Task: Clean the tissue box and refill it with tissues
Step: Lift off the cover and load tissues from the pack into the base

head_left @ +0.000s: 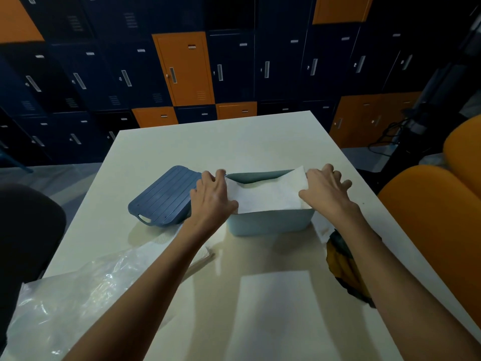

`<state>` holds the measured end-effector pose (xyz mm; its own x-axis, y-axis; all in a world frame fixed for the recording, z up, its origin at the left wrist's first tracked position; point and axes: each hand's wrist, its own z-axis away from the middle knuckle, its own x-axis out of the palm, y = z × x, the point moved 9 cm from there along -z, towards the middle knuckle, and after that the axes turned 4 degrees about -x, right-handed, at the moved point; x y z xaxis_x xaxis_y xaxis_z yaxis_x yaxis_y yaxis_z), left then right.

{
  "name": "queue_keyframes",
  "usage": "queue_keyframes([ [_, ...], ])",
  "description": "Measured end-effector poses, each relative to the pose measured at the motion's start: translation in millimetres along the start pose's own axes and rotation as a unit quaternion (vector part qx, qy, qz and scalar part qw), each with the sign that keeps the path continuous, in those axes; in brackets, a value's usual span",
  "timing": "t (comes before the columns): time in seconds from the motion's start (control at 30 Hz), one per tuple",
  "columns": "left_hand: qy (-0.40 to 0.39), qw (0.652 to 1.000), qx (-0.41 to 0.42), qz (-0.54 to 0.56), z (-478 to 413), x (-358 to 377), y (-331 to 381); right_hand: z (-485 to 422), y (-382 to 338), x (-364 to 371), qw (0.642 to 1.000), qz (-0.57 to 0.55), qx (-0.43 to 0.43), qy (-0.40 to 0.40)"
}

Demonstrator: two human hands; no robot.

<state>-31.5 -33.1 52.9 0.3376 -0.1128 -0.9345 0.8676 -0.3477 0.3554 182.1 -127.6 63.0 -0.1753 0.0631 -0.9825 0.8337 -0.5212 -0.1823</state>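
A light blue tissue box stands lidless in the middle of the table. A stack of white tissues lies across its top opening, its far right corner sticking up above the rim. My left hand grips the stack's left end and my right hand grips its right end. The darker blue ribbed lid lies flat on the table just left of the box.
A crumpled clear plastic wrapper lies at the near left. A dark green and yellow cloth sits at the table's right edge. Orange chairs stand to the right, a dark chair to the left. Lockers fill the background.
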Motion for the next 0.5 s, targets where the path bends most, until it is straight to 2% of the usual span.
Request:
queue_keyframes([
  [0.07, 0.006, 1.000, 0.017, 0.022, -2, -12, 0, -1, -4, -14, 0.998, -0.007, -0.024, 0.057],
  [0.13, -0.002, 1.000, 0.024, 0.003, -8, -18, -1, -3, -13, -19, 0.993, -0.069, -0.063, 0.071],
  [0.2, -0.028, 0.999, 0.009, -0.023, -12, -15, -3, -8, -22, -9, 0.991, -0.095, -0.083, 0.034],
  [0.33, -0.058, 0.996, -0.050, -0.041, -15, -1, -6, -12, -30, 20, 0.995, -0.034, -0.075, -0.053],
  [0.5, -0.052, 0.991, -0.072, -0.103, -21, 11, -4, -15, -35, 29, 0.994, 0.033, -0.068, -0.079],
])
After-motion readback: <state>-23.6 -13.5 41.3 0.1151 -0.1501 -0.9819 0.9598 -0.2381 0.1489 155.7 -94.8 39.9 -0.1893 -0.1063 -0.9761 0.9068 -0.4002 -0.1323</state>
